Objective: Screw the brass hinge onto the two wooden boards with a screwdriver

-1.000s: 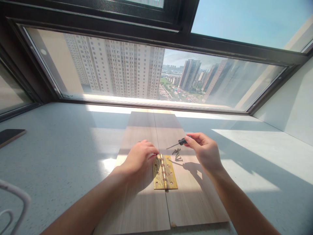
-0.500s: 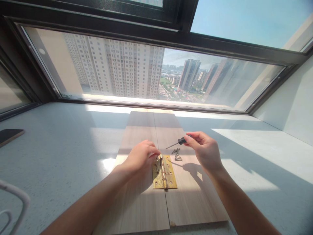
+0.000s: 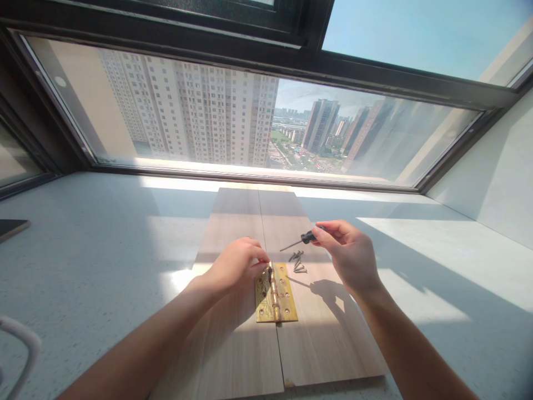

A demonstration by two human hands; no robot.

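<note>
A brass butt hinge point(image 3: 288, 305) lies opened flat across the seam between two pale wooden boards, the left board point(image 3: 225, 350) and the right board point(image 3: 328, 350). At its far left corner, my left hand point(image 3: 238, 261) has its fingers curled closed; what they pinch, if anything, is hidden. My right hand point(image 3: 352, 253) grips the black handle of a small screwdriver point(image 3: 308, 238) above the right board. The screwdriver's thin shaft points left, in the air and apart from the hinge. Several loose screws point(image 3: 298, 265) lie in a small heap beside the hinge's far right corner.
The boards rest on a speckled white sill point(image 3: 125, 266) below a dark window frame point(image 3: 250, 179). A dark flat object point(image 3: 11, 228) lies at the far left. Nearer, a white curved tube point(image 3: 29, 344) shows at the left edge. A white wall point(image 3: 499, 183) bounds the right.
The whole view has shifted slightly, so everything appears a little farther left. Both hands, the screwdriver, the hinge and the screws keep nearly the same positions relative to each other.
</note>
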